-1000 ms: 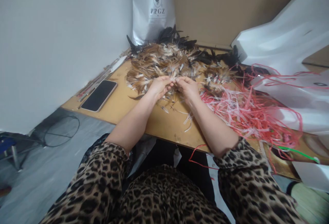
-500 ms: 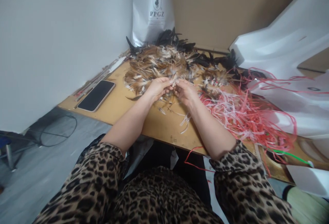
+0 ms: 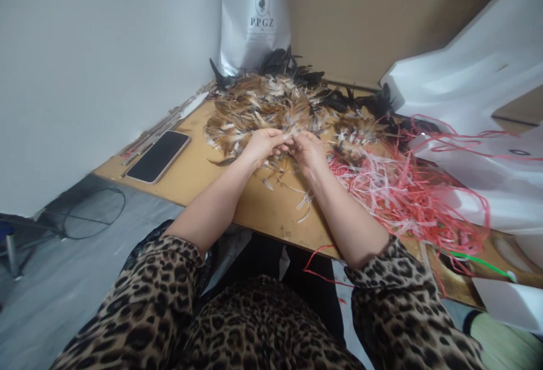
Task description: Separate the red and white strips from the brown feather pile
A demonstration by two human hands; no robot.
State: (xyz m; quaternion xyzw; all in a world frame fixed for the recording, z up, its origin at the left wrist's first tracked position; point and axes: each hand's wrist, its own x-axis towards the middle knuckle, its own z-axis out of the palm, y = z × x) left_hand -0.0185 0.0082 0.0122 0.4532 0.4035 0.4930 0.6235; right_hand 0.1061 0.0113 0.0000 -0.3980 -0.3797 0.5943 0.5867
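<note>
My left hand (image 3: 266, 146) and my right hand (image 3: 308, 150) meet over the near edge of a feather pile, fingertips almost touching. Both are closed in a pinch on a small bunch of brown feathers (image 3: 296, 114), whose tips fan out away from me; the quill ends are hidden by my fingers. Behind and to the left spreads a pile of brown and white feathers (image 3: 237, 107), with black feathers (image 3: 275, 61) along its back. A tangle of red and pale pink strips (image 3: 399, 189) lies right of my right forearm.
A phone (image 3: 158, 156) lies at the left of the wooden table (image 3: 258, 206). A silver bag (image 3: 254, 36) stands at the back, and white plastic sheeting (image 3: 449, 81) rises on the right. A green strip (image 3: 483, 263) lies at the right edge. Loose scraps lie below my hands.
My hands remain together, with slight finger movement. The feathers in them now fan out more visibly beyond my fingertips. The view has shifted slightly.
</note>
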